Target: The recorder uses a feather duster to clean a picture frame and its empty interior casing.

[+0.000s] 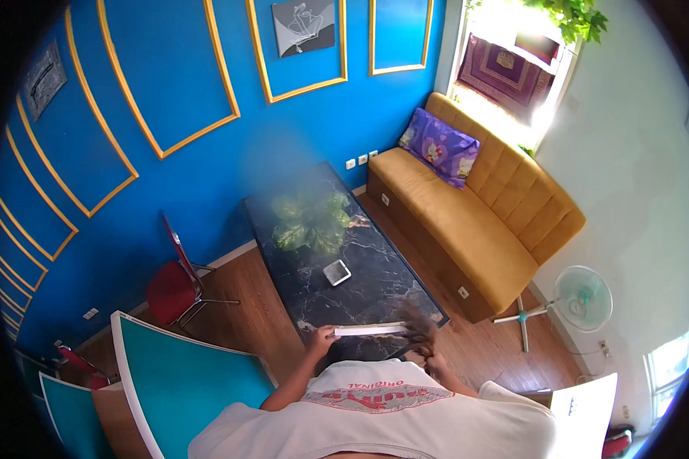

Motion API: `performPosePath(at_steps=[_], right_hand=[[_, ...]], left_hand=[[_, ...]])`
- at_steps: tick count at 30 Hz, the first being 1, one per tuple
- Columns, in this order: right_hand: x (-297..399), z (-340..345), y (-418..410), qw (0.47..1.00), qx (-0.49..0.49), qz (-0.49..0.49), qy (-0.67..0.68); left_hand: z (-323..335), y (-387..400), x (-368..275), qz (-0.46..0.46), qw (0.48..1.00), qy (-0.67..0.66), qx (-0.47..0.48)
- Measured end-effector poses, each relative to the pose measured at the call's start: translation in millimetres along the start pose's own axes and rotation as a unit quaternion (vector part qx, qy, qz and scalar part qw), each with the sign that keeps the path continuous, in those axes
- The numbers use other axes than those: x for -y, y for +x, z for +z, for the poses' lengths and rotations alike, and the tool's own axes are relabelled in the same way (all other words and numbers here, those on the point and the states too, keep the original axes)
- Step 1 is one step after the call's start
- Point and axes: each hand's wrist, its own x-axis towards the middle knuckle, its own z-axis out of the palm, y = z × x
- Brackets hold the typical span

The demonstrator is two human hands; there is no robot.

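Observation:
My left hand grips the left end of a thin white flat object, seen nearly edge-on over the near end of a black marble-patterned table. My right hand is closed on a brown feather duster, whose blurred feathers overlap the object's right end. Farther up the table lies a small square item with a white rim. Beyond it stands a leafy green plant, partly veiled by a hazy smudge in the view.
A mustard bench sofa with a purple pillow stands right of the table. A pedestal fan is farther right. On the left are a red chair and a teal panel with a white edge. Blue wall behind.

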Motion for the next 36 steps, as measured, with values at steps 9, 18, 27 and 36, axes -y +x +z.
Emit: performPosePath(at_steps=[9,18,27,36], right_hand=[[-9.7,-46.4,19.7,0.787,-0.167,0.064,0.59],[289.6,-133.4,-82.3,0.812,-0.059,-0.31,0.491],[460.2,-92.8,-185.0,0.763,0.107,-0.251,0.586],[270.6,118.5,-56.0,0.925,0.151,-0.344,-0.063]], left_hand=[[3.3,-13.3,17.3,-0.031,0.999,0.039,-0.01],[-1.8,-1.6,11.5,-0.034,0.998,0.04,0.025],[-1.0,-12.9,27.3,-0.007,0.999,0.031,0.01],[3.9,-9.1,36.0,-0.017,1.0,-0.019,-0.008]])
